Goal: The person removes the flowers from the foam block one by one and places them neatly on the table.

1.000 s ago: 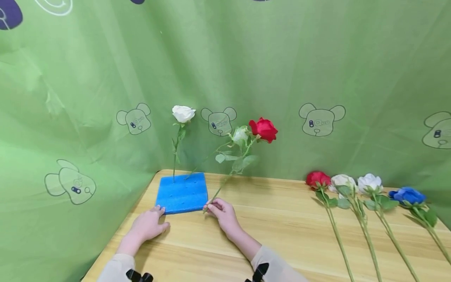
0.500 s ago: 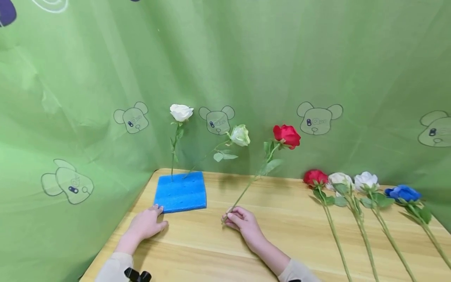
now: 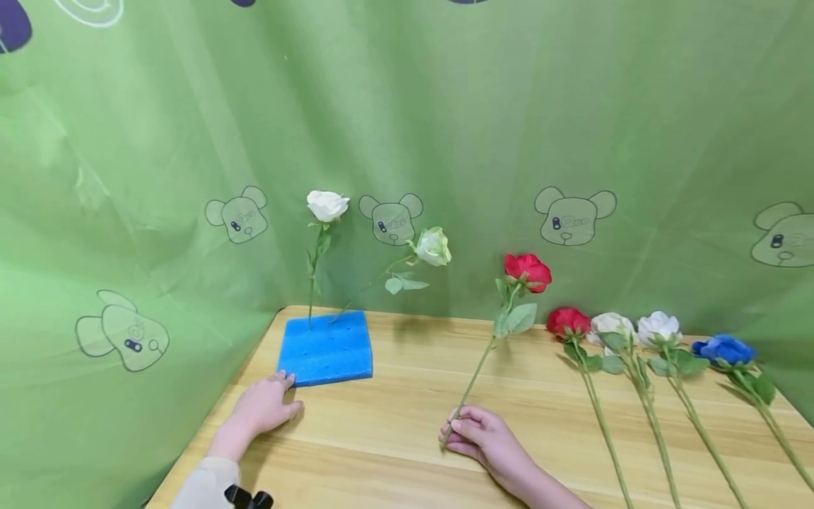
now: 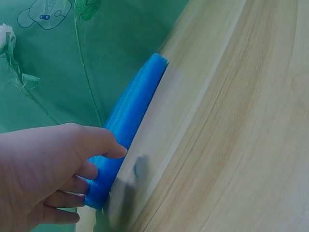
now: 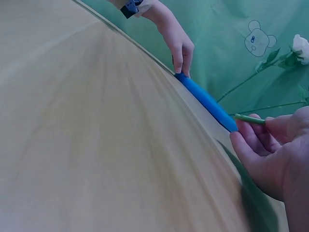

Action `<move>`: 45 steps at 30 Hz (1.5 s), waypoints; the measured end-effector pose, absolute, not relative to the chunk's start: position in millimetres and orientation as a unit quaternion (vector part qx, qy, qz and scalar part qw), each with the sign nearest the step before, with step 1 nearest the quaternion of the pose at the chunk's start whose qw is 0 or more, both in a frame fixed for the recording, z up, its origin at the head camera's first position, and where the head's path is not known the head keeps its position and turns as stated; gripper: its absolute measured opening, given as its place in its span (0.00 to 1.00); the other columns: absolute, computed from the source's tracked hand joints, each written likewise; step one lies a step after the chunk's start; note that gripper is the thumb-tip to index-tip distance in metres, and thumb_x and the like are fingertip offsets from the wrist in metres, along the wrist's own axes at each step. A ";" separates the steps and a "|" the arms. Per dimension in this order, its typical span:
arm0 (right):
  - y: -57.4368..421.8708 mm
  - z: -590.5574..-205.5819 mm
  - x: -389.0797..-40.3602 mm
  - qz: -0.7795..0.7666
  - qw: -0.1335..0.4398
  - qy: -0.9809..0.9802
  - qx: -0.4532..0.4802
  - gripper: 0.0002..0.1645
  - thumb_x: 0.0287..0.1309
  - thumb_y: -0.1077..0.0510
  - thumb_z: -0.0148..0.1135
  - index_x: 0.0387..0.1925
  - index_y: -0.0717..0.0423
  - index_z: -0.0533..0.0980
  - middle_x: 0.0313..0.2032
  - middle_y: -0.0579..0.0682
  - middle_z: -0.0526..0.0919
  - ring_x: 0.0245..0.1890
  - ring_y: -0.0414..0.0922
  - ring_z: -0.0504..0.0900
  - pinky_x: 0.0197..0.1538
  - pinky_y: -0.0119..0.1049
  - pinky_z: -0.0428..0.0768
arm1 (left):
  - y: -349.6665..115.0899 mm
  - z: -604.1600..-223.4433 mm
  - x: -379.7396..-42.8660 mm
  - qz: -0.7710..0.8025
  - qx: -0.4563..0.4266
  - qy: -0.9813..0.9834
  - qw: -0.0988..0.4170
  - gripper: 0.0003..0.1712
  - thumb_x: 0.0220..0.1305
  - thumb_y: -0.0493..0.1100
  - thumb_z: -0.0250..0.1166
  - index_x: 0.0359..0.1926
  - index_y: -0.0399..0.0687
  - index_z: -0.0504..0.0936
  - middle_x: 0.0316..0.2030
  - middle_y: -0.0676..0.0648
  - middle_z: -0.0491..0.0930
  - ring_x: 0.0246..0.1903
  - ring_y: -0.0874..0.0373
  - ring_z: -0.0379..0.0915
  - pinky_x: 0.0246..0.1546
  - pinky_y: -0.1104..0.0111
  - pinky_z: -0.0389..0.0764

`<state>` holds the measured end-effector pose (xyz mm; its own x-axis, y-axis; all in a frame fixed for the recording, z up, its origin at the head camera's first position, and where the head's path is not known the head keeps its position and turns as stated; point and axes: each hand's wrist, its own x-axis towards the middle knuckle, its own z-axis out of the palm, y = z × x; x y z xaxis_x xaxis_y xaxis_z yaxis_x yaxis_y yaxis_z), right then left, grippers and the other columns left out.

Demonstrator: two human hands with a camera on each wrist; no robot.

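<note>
My right hand [image 3: 490,442] pinches a red rose [image 3: 528,272] by the lower end of its stem. The bloom leans away to the upper right, above the table. In the right wrist view the cut end of the green stem [image 5: 251,119] pokes out past the thumb. My left hand [image 3: 262,406] touches the near left corner of a blue foam board [image 3: 326,353], its fingers loosely extended. From the board's far side rise a white rose [image 3: 327,205], nearly upright, and a greenish-white rose [image 3: 434,246], tilted strongly right.
On the right of the wooden table [image 3: 381,438] lie another red rose [image 3: 569,323], a cream rose [image 3: 612,328], a white rose [image 3: 660,328] and a blue rose [image 3: 725,350], stems toward me. A green cloth [image 3: 470,127] hangs behind and along the left.
My right hand has carried the red rose rightward and toward me, away from the foam board, and its bloom has come lower. My left hand stays at the board's corner.
</note>
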<state>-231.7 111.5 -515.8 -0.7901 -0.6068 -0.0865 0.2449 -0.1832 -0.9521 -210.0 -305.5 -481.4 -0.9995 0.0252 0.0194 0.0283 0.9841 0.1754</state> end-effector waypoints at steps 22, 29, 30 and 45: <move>188.8 -519.2 -219.7 -0.757 0.426 0.468 -0.163 0.14 0.73 0.63 0.43 0.47 0.52 0.77 0.43 0.43 0.85 0.45 0.39 0.85 0.57 0.36 0.82 | -307.0 -480.6 -210.8 -0.082 -0.015 -0.996 0.005 0.37 0.59 0.56 0.66 0.61 0.34 0.75 0.64 0.28 0.70 0.62 0.31 0.68 0.61 0.41 0.71; 215.3 -519.8 -216.1 -0.772 0.462 0.407 -0.159 0.17 0.73 0.64 0.44 0.51 0.54 0.78 0.45 0.45 0.85 0.49 0.41 0.85 0.59 0.34 0.80 | -307.1 -482.1 -213.0 -0.076 -0.010 -0.997 0.002 0.37 0.60 0.56 0.65 0.61 0.34 0.75 0.64 0.29 0.70 0.63 0.33 0.68 0.62 0.42 0.71; 220.8 -520.2 -216.6 -0.772 0.472 0.394 -0.158 0.18 0.73 0.65 0.43 0.52 0.54 0.78 0.46 0.46 0.85 0.50 0.41 0.85 0.59 0.34 0.80 | -306.0 -482.4 -213.0 -0.077 -0.011 -0.997 0.002 0.37 0.60 0.56 0.65 0.61 0.34 0.75 0.64 0.29 0.69 0.63 0.33 0.68 0.63 0.43 0.70; 275.0 -512.4 -223.5 -0.726 0.507 0.435 -0.165 0.21 0.75 0.63 0.37 0.62 0.61 0.69 0.50 0.53 0.84 0.49 0.44 0.85 0.55 0.34 0.83 | -303.5 -480.1 -210.7 -0.077 -0.007 -0.997 -0.002 0.37 0.60 0.56 0.65 0.62 0.34 0.74 0.65 0.29 0.68 0.63 0.32 0.67 0.61 0.42 0.71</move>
